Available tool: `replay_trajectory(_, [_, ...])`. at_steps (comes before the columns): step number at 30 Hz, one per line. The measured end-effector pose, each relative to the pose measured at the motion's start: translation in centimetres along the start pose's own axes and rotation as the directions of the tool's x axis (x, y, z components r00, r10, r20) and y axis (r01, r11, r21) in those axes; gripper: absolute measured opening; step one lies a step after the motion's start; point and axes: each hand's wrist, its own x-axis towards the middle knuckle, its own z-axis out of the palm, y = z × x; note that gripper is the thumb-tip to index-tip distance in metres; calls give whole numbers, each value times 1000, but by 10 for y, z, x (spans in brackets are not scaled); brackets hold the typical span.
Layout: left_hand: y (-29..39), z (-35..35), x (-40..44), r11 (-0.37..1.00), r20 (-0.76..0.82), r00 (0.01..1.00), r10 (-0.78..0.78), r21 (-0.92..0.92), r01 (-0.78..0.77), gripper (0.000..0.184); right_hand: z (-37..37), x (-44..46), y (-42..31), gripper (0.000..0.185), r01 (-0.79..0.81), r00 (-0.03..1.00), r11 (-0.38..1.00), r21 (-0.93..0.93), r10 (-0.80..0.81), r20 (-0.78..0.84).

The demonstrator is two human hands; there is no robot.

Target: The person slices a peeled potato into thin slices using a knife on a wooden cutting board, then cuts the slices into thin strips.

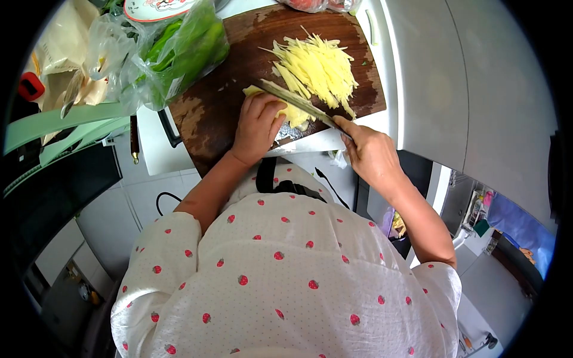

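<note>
My right hand is closed round the handle of a knife, whose blade slants up and left over a dark wooden cutting board. Under and beside the blade lie pale yellow slices, partly hidden by the blade and my fingers. My left hand presses on the slices with bent fingers, close to the blade. A pile of thin yellow strips is spread on the board beyond the knife.
A plastic bag of green vegetables stands at the board's upper left, under a patterned plate. Bagged red items sit at the far edge. A grey cabinet surface rises on the right.
</note>
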Motion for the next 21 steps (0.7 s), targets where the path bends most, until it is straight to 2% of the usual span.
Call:
replay_trajectory(10, [6,-2,6,999,-16,1000,-22,32,22,26,0,-9,-4,41,5,996,988,-153,9,87])
replay_trajectory(13, [4,0,5,999,-7,999,-38,38,38,26,0,1,-8,45,-58,978,979,-197,95,183])
replay_trajectory(16, [3,1,5,999,-13,999,-32,-14,32,24,37,29,5,43,-50,992,991,-128,64,111])
replay_trajectory(20, [6,-2,4,999,-28,999,-23,-23,22,21,43,43,5,30,-62,997,998,-7,62,50])
replay_trajectory(21, [4,-1,5,1000,-33,999,-21,-24,20,21,39,41,4,29,-80,995,996,-29,81,54])
